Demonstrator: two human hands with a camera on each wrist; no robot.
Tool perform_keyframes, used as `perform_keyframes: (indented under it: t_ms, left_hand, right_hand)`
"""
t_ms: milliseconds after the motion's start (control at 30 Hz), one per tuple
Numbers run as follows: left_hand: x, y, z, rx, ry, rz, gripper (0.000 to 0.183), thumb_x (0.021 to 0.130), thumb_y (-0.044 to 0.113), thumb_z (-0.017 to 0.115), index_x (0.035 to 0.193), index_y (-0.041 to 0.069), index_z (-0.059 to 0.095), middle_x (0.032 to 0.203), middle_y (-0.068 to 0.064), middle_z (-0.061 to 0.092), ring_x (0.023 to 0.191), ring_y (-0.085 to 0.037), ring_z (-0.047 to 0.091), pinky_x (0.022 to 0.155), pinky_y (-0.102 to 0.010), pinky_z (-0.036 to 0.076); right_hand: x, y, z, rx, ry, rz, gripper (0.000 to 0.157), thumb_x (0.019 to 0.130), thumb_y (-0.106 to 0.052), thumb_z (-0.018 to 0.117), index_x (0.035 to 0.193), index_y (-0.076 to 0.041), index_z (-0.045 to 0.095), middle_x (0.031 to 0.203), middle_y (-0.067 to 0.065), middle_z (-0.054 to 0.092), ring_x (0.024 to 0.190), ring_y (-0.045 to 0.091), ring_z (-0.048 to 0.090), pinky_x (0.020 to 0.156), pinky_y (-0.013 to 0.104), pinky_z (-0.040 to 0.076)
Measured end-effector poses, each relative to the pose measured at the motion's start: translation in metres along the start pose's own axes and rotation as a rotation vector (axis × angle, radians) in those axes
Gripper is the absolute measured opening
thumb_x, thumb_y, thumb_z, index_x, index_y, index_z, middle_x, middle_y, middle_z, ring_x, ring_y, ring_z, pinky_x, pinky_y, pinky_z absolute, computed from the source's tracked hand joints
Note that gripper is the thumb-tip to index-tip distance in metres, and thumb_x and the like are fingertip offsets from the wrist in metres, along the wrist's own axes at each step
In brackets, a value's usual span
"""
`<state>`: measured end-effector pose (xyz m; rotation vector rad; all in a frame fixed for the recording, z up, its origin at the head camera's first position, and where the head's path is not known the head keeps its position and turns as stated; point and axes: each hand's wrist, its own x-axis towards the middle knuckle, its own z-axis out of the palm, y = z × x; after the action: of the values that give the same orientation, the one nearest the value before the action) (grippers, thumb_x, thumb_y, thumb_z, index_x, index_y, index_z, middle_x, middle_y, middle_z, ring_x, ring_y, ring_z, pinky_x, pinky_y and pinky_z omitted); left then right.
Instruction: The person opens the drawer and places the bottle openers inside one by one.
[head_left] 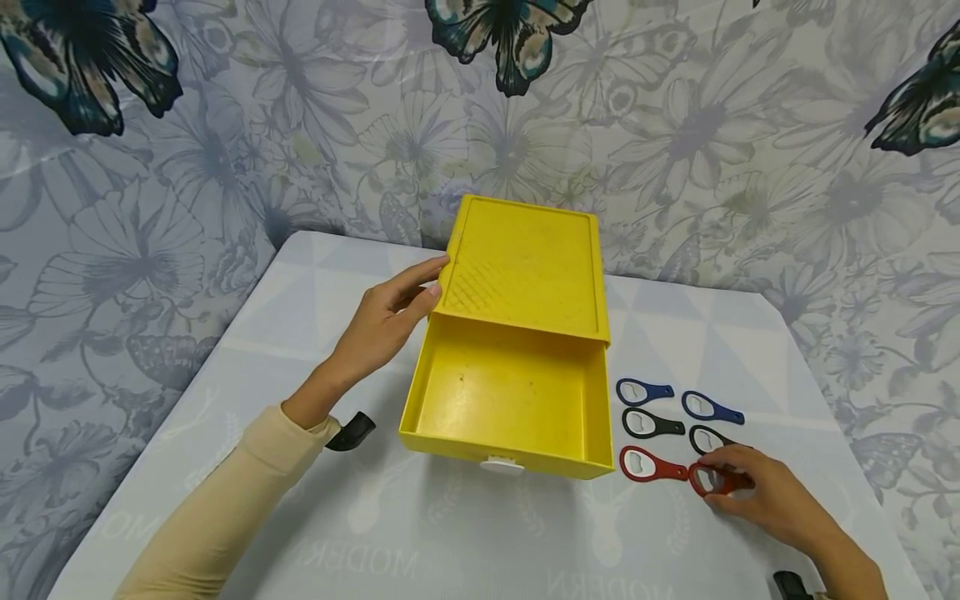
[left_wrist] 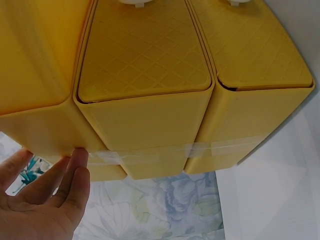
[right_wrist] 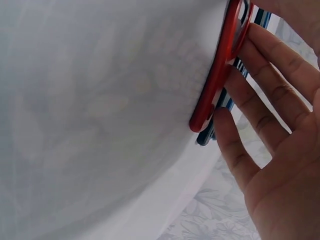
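Observation:
A yellow drawer unit point(head_left: 528, 267) stands on the table, its top drawer point(head_left: 495, 392) pulled out with a bare floor. Fingertips of my left hand point(head_left: 382, 321) touch the unit's left side near the top, fingers mostly straight. In the left wrist view they rest on the yellow wall beside a strip of clear tape point(left_wrist: 225, 148). At the right, my right hand point(head_left: 780, 492) pinches a red bottle opener point(head_left: 738, 482) between thumb and fingers, low at the table. The right wrist view shows the fingertips along the opener's edge point(right_wrist: 215, 85), the thumb mostly hidden.
Left of the right hand lies another red opener point(head_left: 667, 472). Behind it are a black opener point(head_left: 663, 426) and a blue opener point(head_left: 657, 392), with a second blue one point(head_left: 723, 412) and a partly covered black one alongside. A patterned wall point(head_left: 712, 167) rises behind the table.

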<state>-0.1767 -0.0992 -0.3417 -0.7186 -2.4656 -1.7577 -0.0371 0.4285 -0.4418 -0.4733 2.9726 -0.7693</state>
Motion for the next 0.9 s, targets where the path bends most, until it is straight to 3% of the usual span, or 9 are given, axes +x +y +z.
perform_keyframes:
  t_ms: [267,567,900]
  left_hand:
    - [-0.001,0.000,-0.001,0.004,0.005,-0.004,0.046,0.106,0.037,0.049,0.152,0.034,0.044,0.151,0.006,0.050,0.122,-0.019,0.062,0.098,-0.044,0.052]
    - [0.000,0.000,0.001,0.001,0.008,-0.004,0.046,0.106,0.038,0.049,0.152,0.034,0.044,0.149,0.003,0.052,0.118,-0.020,0.064,0.095,-0.045,0.053]
    - [0.000,0.000,0.000,-0.007,0.008,-0.005,0.046,0.106,0.039,0.049,0.152,0.033,0.044,0.149,0.000,0.052,0.118,-0.020,0.063,0.095,-0.045,0.053]
  right_hand:
    - [0.000,-0.001,0.001,0.006,-0.008,0.016,0.044,0.069,-0.013,0.092,0.107,-0.015,0.071,0.093,-0.006,0.064,0.075,0.000,0.059,0.065,0.020,0.057]
    - [0.005,-0.013,-0.013,-0.092,0.018,0.082,0.045,0.070,-0.016,0.092,0.109,-0.015,0.070,0.105,0.001,0.067,0.082,0.000,0.061,0.067,0.020,0.058]
    - [0.017,-0.036,-0.029,-0.095,0.131,-0.024,0.045,0.070,-0.015,0.092,0.109,-0.016,0.071,0.104,0.002,0.066,0.079,-0.002,0.061,0.064,0.013,0.054]
